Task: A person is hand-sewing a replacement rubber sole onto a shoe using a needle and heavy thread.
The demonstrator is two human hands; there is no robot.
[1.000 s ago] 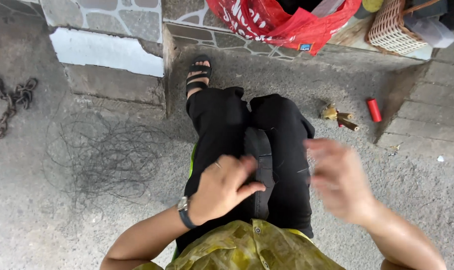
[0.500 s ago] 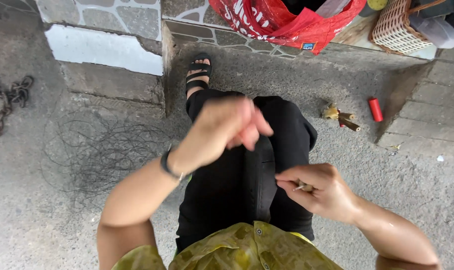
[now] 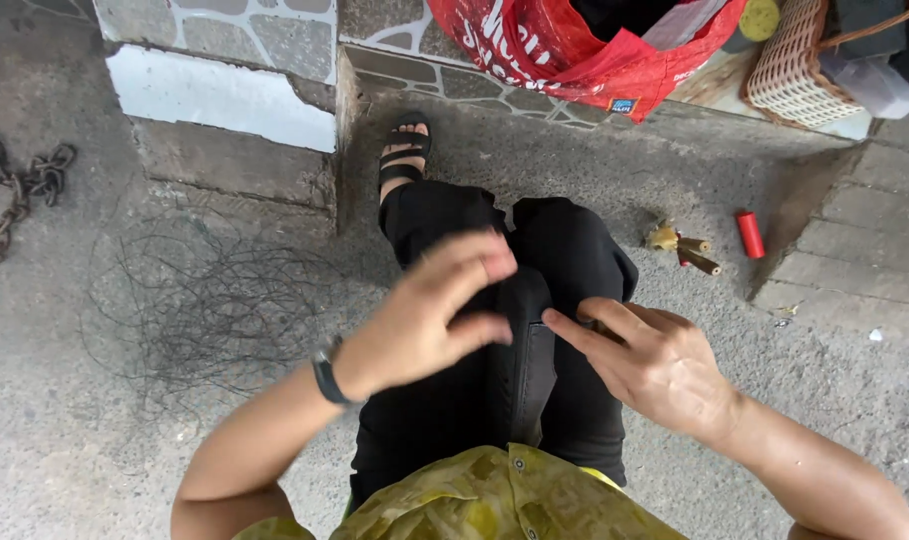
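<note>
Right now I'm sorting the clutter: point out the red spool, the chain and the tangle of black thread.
red spool (image 3: 750,234), head view, middle of its side.
chain (image 3: 19,190), head view, links by its bend.
tangle of black thread (image 3: 214,310), head view, its dense centre.

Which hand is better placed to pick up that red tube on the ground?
Right, probably. The red tube lies on the ground to the person's right, nearer the right hand. The left hand is raised over the knees, farther away.

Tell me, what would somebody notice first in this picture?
Right in the middle, the left hand and right hand meet over black trousers. A bright red bag sits on the ledge at the top. A tangle of thin dark wire lies on the ground to the left.
</note>
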